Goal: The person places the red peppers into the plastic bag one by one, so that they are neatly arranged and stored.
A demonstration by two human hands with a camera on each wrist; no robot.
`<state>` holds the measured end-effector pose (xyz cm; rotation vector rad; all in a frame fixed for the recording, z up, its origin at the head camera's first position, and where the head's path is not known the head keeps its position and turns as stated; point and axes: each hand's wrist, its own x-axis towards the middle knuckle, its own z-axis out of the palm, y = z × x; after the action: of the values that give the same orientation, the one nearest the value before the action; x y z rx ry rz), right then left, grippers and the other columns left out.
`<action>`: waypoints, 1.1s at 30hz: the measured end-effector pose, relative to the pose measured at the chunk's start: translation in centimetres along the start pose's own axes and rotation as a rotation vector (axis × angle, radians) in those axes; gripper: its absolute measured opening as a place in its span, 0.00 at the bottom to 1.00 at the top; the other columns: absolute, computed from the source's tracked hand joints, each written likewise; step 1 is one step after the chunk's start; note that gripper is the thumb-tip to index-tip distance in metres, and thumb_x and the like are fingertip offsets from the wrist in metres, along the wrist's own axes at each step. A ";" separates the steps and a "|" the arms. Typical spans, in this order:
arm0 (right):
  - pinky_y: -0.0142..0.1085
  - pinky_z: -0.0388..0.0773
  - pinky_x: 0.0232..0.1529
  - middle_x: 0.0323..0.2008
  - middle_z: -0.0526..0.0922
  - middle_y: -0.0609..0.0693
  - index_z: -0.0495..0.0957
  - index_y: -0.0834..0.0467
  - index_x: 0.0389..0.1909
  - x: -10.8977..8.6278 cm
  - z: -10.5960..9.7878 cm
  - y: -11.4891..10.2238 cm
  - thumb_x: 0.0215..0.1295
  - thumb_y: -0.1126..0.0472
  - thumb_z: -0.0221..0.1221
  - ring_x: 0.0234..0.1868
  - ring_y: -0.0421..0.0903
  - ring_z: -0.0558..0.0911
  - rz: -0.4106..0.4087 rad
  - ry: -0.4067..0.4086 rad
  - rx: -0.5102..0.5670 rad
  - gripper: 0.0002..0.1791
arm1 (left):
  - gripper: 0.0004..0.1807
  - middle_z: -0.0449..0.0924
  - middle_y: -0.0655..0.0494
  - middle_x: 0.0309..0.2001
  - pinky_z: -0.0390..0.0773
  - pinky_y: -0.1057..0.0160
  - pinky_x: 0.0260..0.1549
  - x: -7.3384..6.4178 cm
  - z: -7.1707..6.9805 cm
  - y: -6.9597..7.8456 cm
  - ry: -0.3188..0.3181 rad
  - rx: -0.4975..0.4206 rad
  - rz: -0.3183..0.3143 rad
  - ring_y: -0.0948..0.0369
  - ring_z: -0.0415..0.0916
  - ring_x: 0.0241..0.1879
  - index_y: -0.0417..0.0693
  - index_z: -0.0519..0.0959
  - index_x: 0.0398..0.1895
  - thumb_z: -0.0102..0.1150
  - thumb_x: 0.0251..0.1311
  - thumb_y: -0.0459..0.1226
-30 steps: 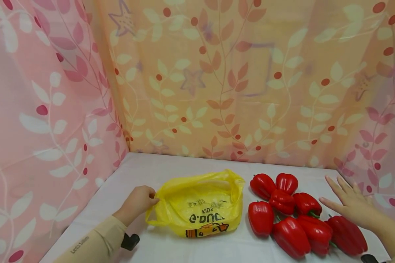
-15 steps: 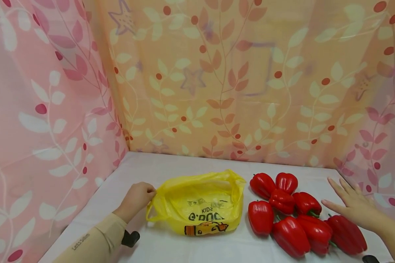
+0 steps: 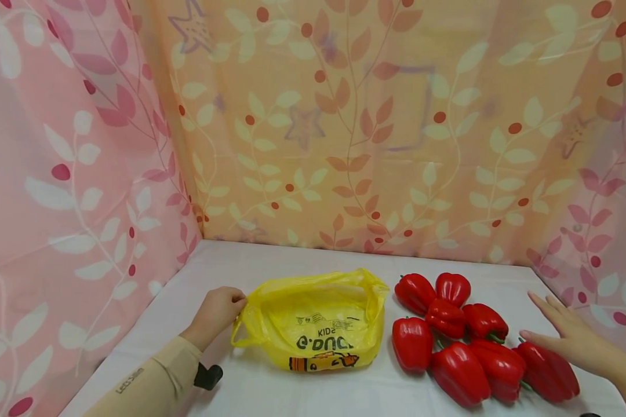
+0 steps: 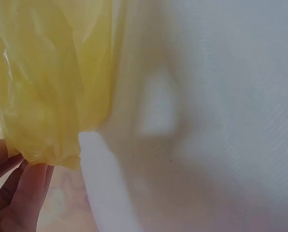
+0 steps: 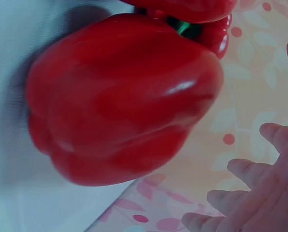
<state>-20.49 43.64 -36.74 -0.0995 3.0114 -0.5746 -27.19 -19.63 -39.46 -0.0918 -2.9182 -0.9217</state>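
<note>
My left hand (image 3: 216, 313) pinches the left edge of a yellow plastic bag (image 3: 344, 341), which lies on the table with its mouth gaping upward. In the left wrist view, thumb and fingers meet at the bag's corner (image 4: 57, 150). Printed letters and an orange cartoon figure show on the bag's front. To the right of the bag lie several red bell peppers (image 3: 459, 370) in a loose group. My right hand (image 3: 574, 336) hovers over the rightmost bell pepper (image 3: 550, 373), fingers spread and holding nothing. The right wrist view shows that bell pepper (image 5: 124, 101) large, with the fingers apart from it.
A white cloth covers the table (image 3: 302, 399). Patterned fabric walls stand close behind it (image 3: 344, 174) and at the left (image 3: 99, 220), with another at the right (image 3: 605, 231). A black wrist device (image 3: 208, 376) sits by the left cuff.
My right hand has shifted slightly to the right and down, away from the peppers. The left hand keeps its pinch on the bag, which has barely shifted.
</note>
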 end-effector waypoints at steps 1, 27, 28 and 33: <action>0.76 0.47 0.37 0.61 0.36 0.81 0.31 0.63 0.69 -0.1 0.1 0.1 0.58 0.40 0.54 0.59 0.79 0.34 0.004 -0.006 0.010 0.54 | 0.06 0.76 0.58 0.23 0.73 0.67 0.22 0.1 0.0 -0.1 0.001 -0.002 0.000 0.62 0.68 0.22 0.45 0.82 0.28 0.56 0.58 0.34; 0.60 0.73 0.34 0.58 0.40 0.82 0.31 0.70 0.66 -1.0 2.2 4.4 0.64 0.37 0.44 0.52 0.80 0.53 0.248 -0.277 0.270 0.50 | 0.06 0.76 0.59 0.23 0.73 0.67 0.21 0.4 0.6 -0.6 -0.013 -0.026 -0.021 0.62 0.69 0.21 0.47 0.82 0.27 0.56 0.58 0.35; 0.59 0.74 0.34 0.58 0.40 0.82 0.32 0.70 0.66 -1.0 2.3 4.5 0.64 0.38 0.44 0.51 0.80 0.55 0.247 -0.278 0.278 0.50 | 0.06 0.76 0.59 0.23 0.73 0.67 0.21 0.4 0.6 -0.7 -0.015 -0.027 -0.023 0.62 0.69 0.21 0.47 0.82 0.27 0.56 0.58 0.35; 0.56 0.75 0.35 0.58 0.48 0.81 0.36 0.73 0.65 -1.1 2.7 4.8 0.64 0.38 0.44 0.49 0.73 0.63 0.265 -0.288 0.324 0.48 | 0.06 0.76 0.58 0.23 0.74 0.67 0.22 0.4 0.6 -0.7 -0.023 -0.036 -0.030 0.62 0.69 0.21 0.46 0.82 0.28 0.56 0.58 0.35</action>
<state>-19.38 47.15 -40.98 0.2137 2.5597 -0.9169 -27.67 -19.82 -40.31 -0.0622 -2.9322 -0.9843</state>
